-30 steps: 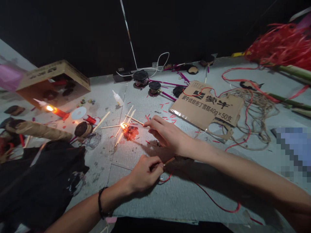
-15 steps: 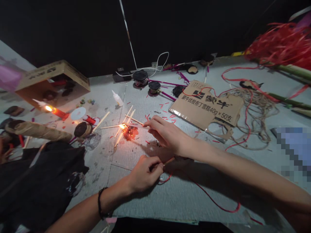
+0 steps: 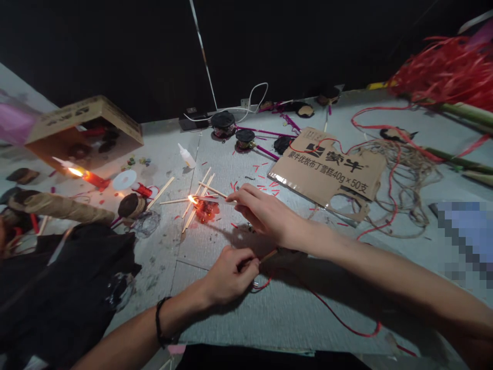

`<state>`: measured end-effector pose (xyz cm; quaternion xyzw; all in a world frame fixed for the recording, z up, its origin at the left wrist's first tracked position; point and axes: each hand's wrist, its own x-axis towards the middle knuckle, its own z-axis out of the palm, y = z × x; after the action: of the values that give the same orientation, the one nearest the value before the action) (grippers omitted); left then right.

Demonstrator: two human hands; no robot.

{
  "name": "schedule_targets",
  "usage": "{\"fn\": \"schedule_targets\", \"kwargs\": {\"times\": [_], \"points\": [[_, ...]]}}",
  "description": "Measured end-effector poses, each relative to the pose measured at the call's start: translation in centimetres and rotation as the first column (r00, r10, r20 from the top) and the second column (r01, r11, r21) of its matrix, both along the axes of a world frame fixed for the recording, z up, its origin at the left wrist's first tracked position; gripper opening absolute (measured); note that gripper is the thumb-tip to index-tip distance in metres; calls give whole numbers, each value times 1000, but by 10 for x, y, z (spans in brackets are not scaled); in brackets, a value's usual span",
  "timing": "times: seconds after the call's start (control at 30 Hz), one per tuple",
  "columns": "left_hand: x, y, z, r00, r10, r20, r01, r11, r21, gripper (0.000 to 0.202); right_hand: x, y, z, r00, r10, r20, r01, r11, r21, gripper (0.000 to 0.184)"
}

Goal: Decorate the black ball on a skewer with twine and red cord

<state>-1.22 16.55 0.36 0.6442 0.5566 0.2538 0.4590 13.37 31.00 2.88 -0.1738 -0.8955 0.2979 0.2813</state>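
My left hand is closed around a thin wooden stick, whose end sticks out to the right of the fingers. Red cord runs along the table beside that hand. With thumb and fingertips together, my right hand pinches a thin, pale rod that reaches toward a small flame. What the rod is made of cannot be made out. The flame burns at a melted red candle stub. Several wooden sticks lie crossed under and around it, one ending close to my right fingertips.
A second lit red candle leans at the left, near a cardboard box. Small drums and a glue bottle are behind. At right lie a cardboard sheet and tangled twine; black cloth covers the left.
The flame by the red stub has become smaller and leans to the left. The second candle's flame has stretched a little. Both hands have stayed almost still.
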Motion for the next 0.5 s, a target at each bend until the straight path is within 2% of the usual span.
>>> {"fn": "schedule_targets", "kwargs": {"times": [0.17,0.33,0.5], "points": [[1,-2,-2,1000,-4,20,5,999,-38,31,6,5,10,995,-96,32,98,993,-66,27],[3,-2,0,1000,6,29,-4,999,-52,32,19,6,29,981,-174,87,191,947,-258,32],[5,-3,2,1000,14,6,-14,1000,-18,34,21,7,29,982,-171,83,189,912,-363,32]]}}
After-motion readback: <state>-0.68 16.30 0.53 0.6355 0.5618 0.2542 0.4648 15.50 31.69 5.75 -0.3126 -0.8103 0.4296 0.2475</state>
